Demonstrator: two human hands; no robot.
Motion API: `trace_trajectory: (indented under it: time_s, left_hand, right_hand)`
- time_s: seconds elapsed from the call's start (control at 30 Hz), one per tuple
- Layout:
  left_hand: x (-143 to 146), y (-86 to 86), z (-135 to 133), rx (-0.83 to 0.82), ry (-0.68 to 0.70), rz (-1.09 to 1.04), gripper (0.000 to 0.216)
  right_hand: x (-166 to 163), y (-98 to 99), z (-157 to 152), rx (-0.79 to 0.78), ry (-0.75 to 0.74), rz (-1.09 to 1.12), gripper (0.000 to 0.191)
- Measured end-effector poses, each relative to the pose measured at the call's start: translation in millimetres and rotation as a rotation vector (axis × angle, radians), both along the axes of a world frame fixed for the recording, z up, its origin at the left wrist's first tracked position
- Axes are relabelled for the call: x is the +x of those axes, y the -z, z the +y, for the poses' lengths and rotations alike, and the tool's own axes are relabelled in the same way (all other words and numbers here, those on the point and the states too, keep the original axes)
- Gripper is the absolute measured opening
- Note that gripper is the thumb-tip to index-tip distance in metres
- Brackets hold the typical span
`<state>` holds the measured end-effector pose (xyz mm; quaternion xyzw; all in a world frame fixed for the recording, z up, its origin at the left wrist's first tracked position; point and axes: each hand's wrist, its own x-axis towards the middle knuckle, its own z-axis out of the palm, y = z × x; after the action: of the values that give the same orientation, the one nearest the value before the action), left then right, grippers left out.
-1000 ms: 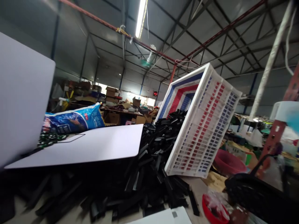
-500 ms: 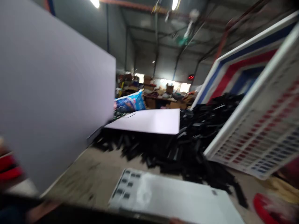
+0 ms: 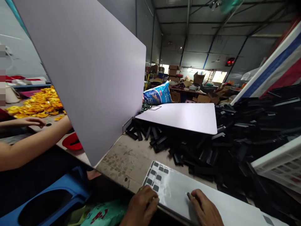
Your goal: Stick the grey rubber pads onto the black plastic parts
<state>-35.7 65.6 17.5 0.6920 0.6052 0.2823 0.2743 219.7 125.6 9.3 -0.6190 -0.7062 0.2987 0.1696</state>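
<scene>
A white backing sheet point(image 3: 178, 191) lies along the table's near edge, with several dark rounded-square stickers point(image 3: 158, 177) at its left end. My left hand point(image 3: 143, 204) is closed at the sheet's lower left edge, beside the stickers; what its curled fingers hold, if anything, is hidden. Over the sheet's bare middle, my right hand point(image 3: 205, 208) has its thumb and fingers drawn together. A small dark sticker point(image 3: 188, 196) shows at its fingertips. Beyond the sheet, many black plastic parts point(image 3: 178, 153) are heaped on the table.
An upright white panel point(image 3: 98, 72) stands to the left, and a flat white board point(image 3: 183, 116) rests on the black parts. A striped basket point(image 3: 277, 160) is tipped at right. Past the panel, another person's arm point(image 3: 39, 142) reaches near yellow pieces point(image 3: 44, 102). A blue stool point(image 3: 54, 196) stands below.
The view has swung left and steadied. Both my hands now show plainly at the sheet; before, barely a blurred fingertip showed at the bottom edge. The other person's arm has come into view.
</scene>
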Motion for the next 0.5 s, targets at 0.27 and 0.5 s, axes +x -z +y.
trace_trajectory:
  time_s: [0.27,0.5]
  left_hand:
    - [19.1,45.1,64.2,0.210,0.049,0.529,0.057]
    - [11.1,64.7,61.3,0.281,0.110,0.571,0.065]
  right_hand:
    - [-57.6,-0.1,50.0,0.154,-0.123,-0.196,0.021]
    - [-75.9,2.7,63.8,0.180,-0.189,-0.291,0.020]
